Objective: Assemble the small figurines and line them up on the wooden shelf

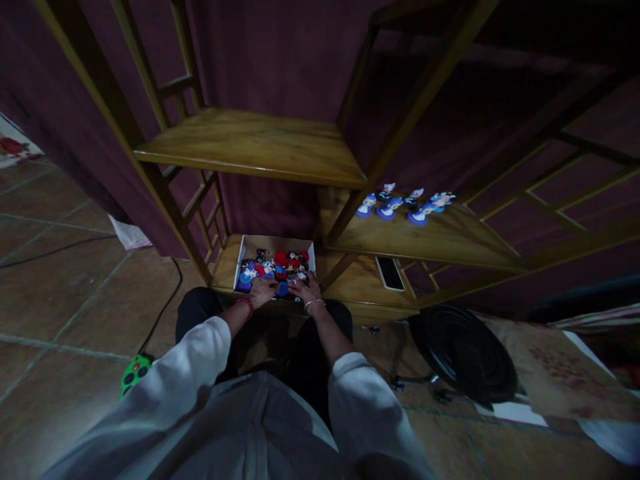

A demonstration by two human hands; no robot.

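Note:
A shallow white cardboard box (pixel 239 261) on the low shelf is filled with small figurines (pixel 269 268) in red, blue, black and white, lying jumbled. Both hands reach into its near side. My left hand (pixel 263 291), with a red bead bracelet, has its fingers drawn together among the pieces; what they hold is hidden. My right hand (pixel 307 289), wearing a pale bangle, is over the near right corner with thumb and fingers apart, close to a whitish figurine (pixel 301 275). A round blue base (pixel 283 289) shows between the two hands.
Several blue-and-white and dark figurines (pixel 391 208) stand on the right shelf (pixel 425 243). A phone (pixel 390 274) lies on the lower board. An upper shelf (pixel 255 147) overhangs the box. A black round stool seat (pixel 463 353) is at right; a green device (pixel 134 373) is on the floor.

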